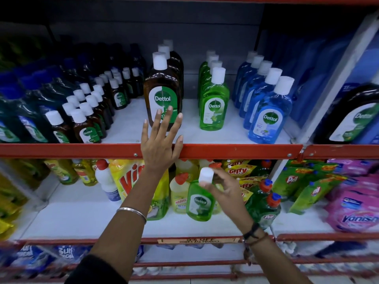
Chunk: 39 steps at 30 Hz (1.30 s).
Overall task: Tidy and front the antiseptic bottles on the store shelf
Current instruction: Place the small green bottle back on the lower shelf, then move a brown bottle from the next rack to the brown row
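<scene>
Now the right hand holds a small green plastic antiseptic bottle by its white cap, in front of the lower shelf. The left hand, fingers spread and holding nothing, touches the tall brown antiseptic bottle on the white upper shelf. Rows of green bottles and blue bottles stand beside it behind the red shelf edge.

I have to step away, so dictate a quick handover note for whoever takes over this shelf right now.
Left hand: open, fingers spread, fingertips on the front brown Dettol bottle, palm over the red shelf edge.
Right hand: grip shut on a green Dettol bottle, held by its white cap in front of the lower shelf.
Done: the green row and blue row stand in lines, labels forward.
Left: place the held green bottle at the front of the green row, then pull the brown bottle toward the edge.
</scene>
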Each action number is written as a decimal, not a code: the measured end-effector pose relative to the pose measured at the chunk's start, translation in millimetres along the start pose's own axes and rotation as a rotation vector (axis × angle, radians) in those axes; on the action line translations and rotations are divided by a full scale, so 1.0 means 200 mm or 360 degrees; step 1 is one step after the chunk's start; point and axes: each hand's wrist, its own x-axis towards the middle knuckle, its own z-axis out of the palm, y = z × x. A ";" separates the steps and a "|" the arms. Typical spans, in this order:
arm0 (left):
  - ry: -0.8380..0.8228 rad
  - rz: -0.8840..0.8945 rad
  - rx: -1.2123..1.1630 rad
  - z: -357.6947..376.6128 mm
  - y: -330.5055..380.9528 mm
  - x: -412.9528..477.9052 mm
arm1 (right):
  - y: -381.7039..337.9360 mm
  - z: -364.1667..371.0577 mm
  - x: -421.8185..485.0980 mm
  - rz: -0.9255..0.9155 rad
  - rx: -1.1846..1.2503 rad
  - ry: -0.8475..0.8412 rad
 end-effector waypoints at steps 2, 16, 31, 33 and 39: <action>-0.0016 -0.0004 -0.0010 0.00 0.00 0.00 | -0.15 -0.07 0.07 -0.0151 0.0077 0.0057; -0.0036 -0.0057 -0.0050 -0.02 0.01 0.01 | -0.60 -0.29 0.69 -0.0594 0.0177 0.0451; -0.0001 -0.0059 -0.0027 0.02 0.00 -0.01 | -0.45 -0.22 0.76 -0.0456 0.0014 0.0387; -0.0007 -0.0067 -0.0043 0.01 0.00 -0.01 | -0.45 -0.24 0.72 -0.0492 -0.0045 0.0401; 0.0019 -0.0058 -0.0055 0.01 0.00 -0.01 | -0.41 -0.52 0.50 -0.0875 -0.0107 0.0891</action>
